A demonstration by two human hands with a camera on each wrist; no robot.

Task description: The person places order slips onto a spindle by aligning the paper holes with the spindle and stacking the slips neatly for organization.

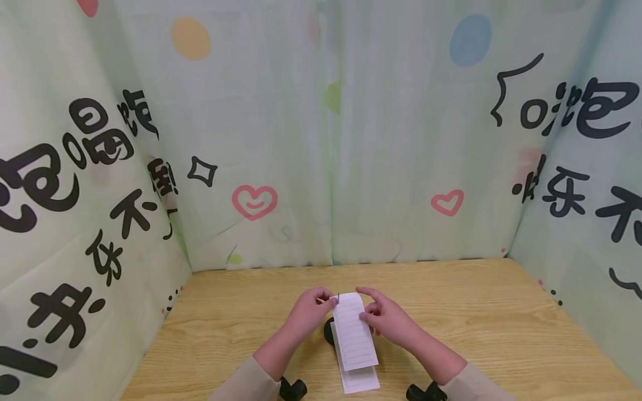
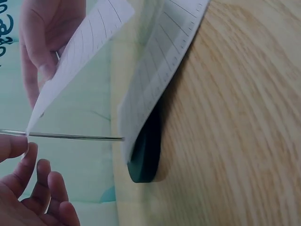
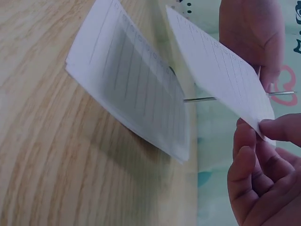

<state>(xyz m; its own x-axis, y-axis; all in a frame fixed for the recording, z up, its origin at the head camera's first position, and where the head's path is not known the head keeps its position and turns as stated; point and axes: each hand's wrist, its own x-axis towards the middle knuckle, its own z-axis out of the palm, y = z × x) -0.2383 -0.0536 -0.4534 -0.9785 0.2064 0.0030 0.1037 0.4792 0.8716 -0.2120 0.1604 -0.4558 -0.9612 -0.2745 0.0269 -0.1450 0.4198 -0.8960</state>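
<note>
A metal spike (image 2: 80, 137) rises from a round black base (image 2: 146, 162) on the table. Lined white slips (image 1: 361, 381) lie low on the spike, over the base. Higher up, another lined white sheet (image 1: 353, 337) has the spike through its far end and slants down toward the near side. My left hand (image 1: 312, 308) pinches this upper sheet at its far left corner, beside the spike. On the other side, my right hand (image 1: 392, 318) holds the sheet's right edge between thumb and fingers, its index finger (image 1: 368, 291) stretched near the far corner.
The wooden table (image 1: 225, 312) carries the spike stand near its front middle. Pale printed curtains (image 1: 301, 139) enclose its back and both sides. Black wrist devices (image 1: 292, 389) show at both sleeves.
</note>
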